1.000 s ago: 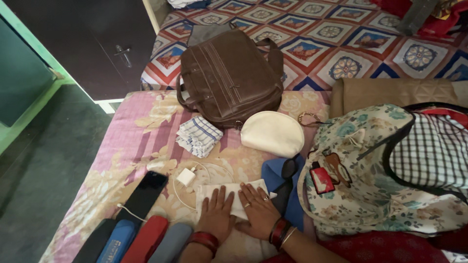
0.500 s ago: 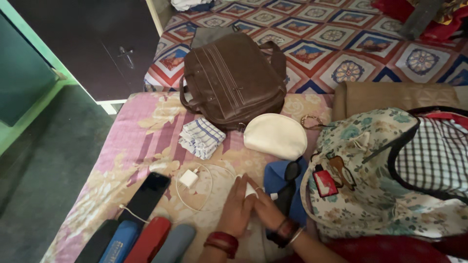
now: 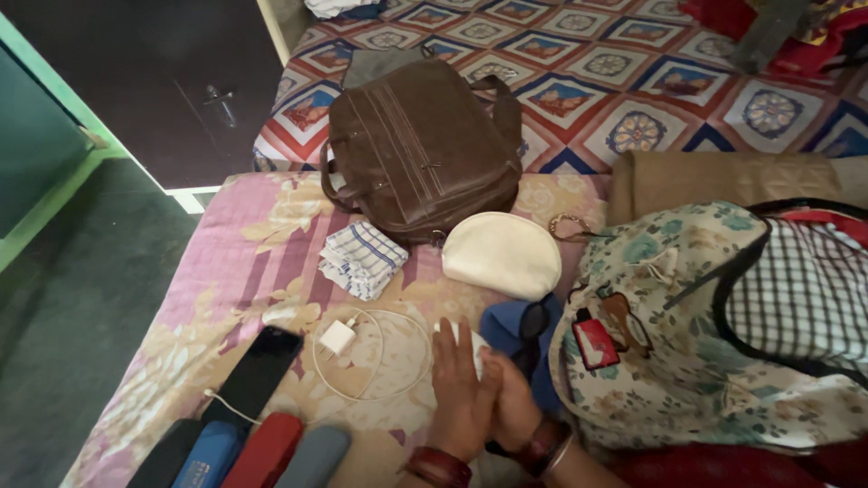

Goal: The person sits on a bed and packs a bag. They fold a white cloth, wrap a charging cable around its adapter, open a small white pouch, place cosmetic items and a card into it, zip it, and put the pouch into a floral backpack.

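head view: left hand [image 3: 457, 389] and right hand [image 3: 511, 407] pressed flat together — squeezing a folded white cloth [image 3: 475, 348] between the palms, seemingly to crease it.

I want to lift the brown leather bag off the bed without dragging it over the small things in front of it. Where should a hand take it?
Judging by its pose, take the brown leather bag by the strap loop at its left edge, coming from the left. That loop stands clear of the body, and the left side is free, while the striped cloth and cream pouch crowd the front.
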